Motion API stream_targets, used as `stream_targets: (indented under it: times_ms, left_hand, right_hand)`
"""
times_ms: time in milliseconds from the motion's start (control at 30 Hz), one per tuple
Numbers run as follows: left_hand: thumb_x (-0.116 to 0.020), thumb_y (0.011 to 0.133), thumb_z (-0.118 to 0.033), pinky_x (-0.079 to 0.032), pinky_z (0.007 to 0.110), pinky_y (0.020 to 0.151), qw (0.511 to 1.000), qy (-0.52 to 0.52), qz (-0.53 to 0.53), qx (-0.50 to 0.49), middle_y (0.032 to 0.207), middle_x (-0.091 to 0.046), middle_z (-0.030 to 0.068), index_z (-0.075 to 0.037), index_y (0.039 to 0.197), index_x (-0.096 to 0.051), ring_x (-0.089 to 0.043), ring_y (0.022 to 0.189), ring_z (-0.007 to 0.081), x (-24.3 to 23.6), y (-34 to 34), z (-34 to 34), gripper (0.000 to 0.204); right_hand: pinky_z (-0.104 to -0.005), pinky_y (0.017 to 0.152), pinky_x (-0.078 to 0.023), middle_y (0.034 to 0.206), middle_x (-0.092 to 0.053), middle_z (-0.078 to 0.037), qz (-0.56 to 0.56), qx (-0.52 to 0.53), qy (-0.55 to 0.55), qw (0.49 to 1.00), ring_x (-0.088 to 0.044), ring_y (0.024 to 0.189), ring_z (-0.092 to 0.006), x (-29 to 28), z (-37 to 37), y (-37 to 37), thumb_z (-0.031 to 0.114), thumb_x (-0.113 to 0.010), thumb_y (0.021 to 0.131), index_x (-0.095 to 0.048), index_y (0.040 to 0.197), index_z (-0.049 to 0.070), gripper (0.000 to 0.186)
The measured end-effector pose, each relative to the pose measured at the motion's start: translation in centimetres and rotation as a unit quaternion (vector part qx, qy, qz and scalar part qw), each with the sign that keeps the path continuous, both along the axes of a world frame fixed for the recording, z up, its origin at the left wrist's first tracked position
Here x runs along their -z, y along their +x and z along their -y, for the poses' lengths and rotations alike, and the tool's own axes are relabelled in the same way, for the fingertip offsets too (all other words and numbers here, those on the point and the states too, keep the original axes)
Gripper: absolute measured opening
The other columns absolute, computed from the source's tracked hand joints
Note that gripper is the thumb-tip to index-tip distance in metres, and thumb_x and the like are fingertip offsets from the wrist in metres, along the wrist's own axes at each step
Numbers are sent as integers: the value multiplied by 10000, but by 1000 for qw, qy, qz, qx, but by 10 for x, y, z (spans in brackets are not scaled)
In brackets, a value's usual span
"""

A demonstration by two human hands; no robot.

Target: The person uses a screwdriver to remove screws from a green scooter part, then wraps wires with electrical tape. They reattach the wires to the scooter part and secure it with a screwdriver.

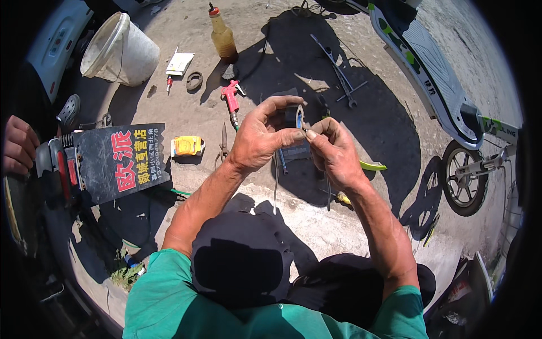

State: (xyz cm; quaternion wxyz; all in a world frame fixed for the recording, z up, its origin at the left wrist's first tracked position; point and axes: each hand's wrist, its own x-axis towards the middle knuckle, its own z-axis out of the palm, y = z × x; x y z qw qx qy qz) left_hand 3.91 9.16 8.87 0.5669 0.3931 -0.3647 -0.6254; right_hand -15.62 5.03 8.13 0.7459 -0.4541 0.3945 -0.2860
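In front of my chest, my left hand (255, 138) grips a roll of tape (299, 117), a dark ring with a blue inner side, between thumb and fingers. Right beside it my right hand (337, 151) is closed in a pinch, thumb against forefinger at the roll's lower edge. Whatever small piece lies in that pinch is too small to name. A thin grey cable (276, 189) hangs below my left hand. Under both hands, in my shadow, lie tools partly hidden by them, among them a yellow-green handle (372, 165).
Around lie a red air blow gun (230, 96), an amber bottle (222, 37), a yellow box (188, 146), wrenches (339, 73) and a black ring (194, 82). A white bucket (121, 51) stands far left, a scooter (429, 68) right. Another person's hand (21, 144) rests at the left edge.
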Motion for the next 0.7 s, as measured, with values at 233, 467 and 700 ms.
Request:
stream_targets:
  times_ms: [233, 467, 700]
  left_hand:
    - [-914, 726, -67, -512, 356, 1015, 902, -270, 332, -53, 1233, -623, 122, -61, 1253, -635, -630, 1171, 243, 11, 3, -14, 597]
    - [-760, 921, -89, -524, 328, 963, 976, -166, 119, -73, 1194, -613, 104, -11, 1226, -632, -618, 1111, 184, 16, 1, -12, 339]
    - [-656, 980, -184, -555, 288, 885, 986, 87, 110, 92, 1184, -631, 92, -35, 1482, -492, -650, 1069, 153, -10, -1, -10, 548]
  right_hand:
    - [-189, 489, -340, 808, -615, 9, 21, 27, 57, 998, -446, 580, -6, -13, -1, 1, 187, -635, 1048, -634, 1106, 0, 196]
    - [-194, 520, -354, 830, -618, 11, 48, 10, 21, 999, -463, 627, -6, -13, -1, 4, 176, -642, 1039, -638, 1097, -1, 186]
    - [-186, 500, -321, 786, -576, 44, 22, 37, -100, 994, -437, 595, 1, -8, -5, 3, 171, -673, 1031, -605, 1083, 16, 178]
